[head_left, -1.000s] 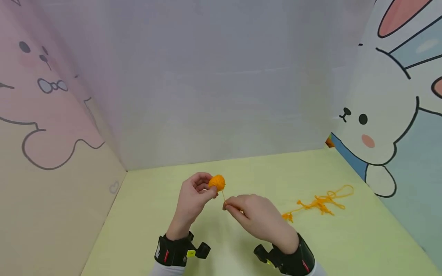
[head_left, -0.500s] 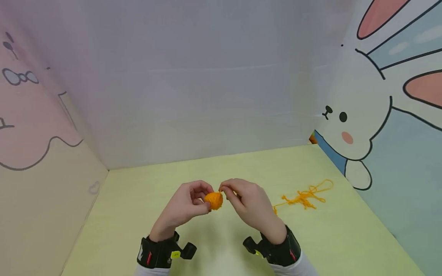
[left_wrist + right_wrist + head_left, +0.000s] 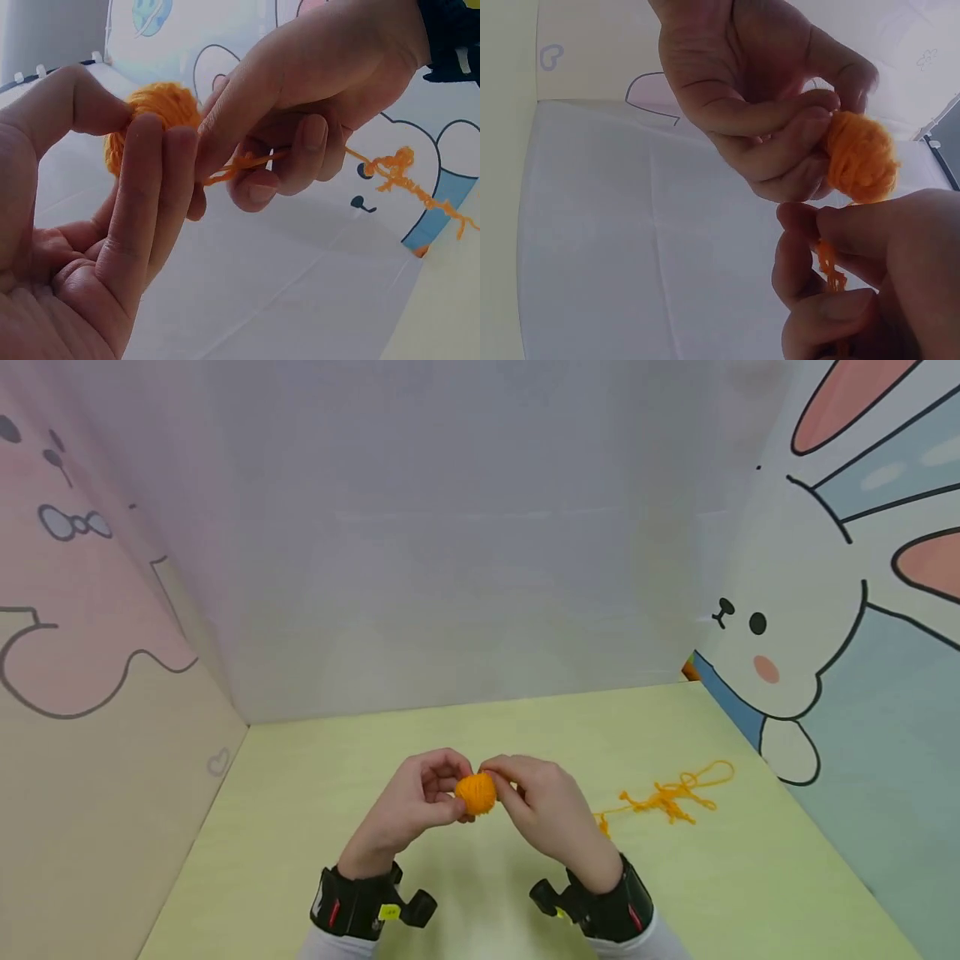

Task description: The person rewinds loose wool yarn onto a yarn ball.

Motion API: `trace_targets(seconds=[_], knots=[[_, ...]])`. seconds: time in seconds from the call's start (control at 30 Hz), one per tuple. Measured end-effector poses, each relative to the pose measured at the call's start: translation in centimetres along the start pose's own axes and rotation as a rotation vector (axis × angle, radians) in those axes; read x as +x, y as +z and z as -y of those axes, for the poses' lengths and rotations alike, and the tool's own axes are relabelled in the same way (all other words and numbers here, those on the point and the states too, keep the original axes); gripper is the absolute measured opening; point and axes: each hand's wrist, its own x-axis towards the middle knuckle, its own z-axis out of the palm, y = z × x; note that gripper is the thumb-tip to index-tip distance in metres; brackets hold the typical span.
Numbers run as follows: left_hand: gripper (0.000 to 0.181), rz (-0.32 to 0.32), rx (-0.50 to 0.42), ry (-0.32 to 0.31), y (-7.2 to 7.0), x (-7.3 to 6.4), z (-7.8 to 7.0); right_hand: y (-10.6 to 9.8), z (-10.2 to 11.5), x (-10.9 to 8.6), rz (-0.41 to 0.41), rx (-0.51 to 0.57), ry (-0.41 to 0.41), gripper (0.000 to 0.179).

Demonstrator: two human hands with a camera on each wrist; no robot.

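Head view: I'm winding, I judge. My left hand (image 3: pixel 408 806) is pinching the yarn ball (image 3: pixel 476 793) mid-table; my right hand (image 3: pixel 543 810) is pinching the strand at its 3 o'clock. The loose yarn tangle (image 3: pixel 667 797) is lying further out at 3.

Left wrist: the strand (image 3: pixel 240 161) is running through my right fingers (image 3: pixel 300 150).

Right wrist: my left fingers (image 3: pixel 780 142) are curling around the ball. Next move probably needs another taut wrap.

No readable writing.

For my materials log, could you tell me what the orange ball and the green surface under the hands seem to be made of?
Orange ball: wound yarn, probably wool or acrylic; fuzzy matte strands show in the wrist views. Green surface: smooth, matte, perhaps painted board or laminate; unclear.
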Motion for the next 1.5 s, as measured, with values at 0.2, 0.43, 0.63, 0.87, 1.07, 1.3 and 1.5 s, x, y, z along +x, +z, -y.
trace_targets(seconds=[0.2, 0.43, 0.63, 0.87, 1.07, 1.3, 1.5], knots=[[0.030, -0.201, 0.136, -0.030, 0.7, 0.6, 0.3, 0.4, -0.2, 0.2, 0.023, -0.135, 0.018, 0.011], [0.053, -0.228, 0.334, 0.019, 2.0, 1.1, 0.5, 0.5, -0.2, 0.4, 0.013, -0.241, 0.072, 0.009], [0.045, -0.223, 0.359, 0.044, 3.0, 1.1, 0.7, 0.9, 0.0, 0.4, 0.009, -0.274, 0.122, 0.009], [0.035, -0.237, 0.279, -0.065, 2.2, 1.0, 0.5, 1.2, -0.3, 0.6, 0.001, -0.251, 0.145, 0.015], [0.033, -0.330, 0.022, -0.074, 1.5, 0.8, 0.2, 1.5, -0.4, 0.6, 0.054, -0.213, 0.177, 0.015], [0.039, -0.439, -0.136, -0.048, 1.5, 1.1, 0.5, 2.2, 0.3, 0.2, 0.161, -0.165, 0.139, 0.014], [0.037, -0.470, 0.012, -0.036, 1.4, 1.4, 1.1, 2.0, 0.8, 0.0, 0.194, -0.165, 0.108, 0.016]])
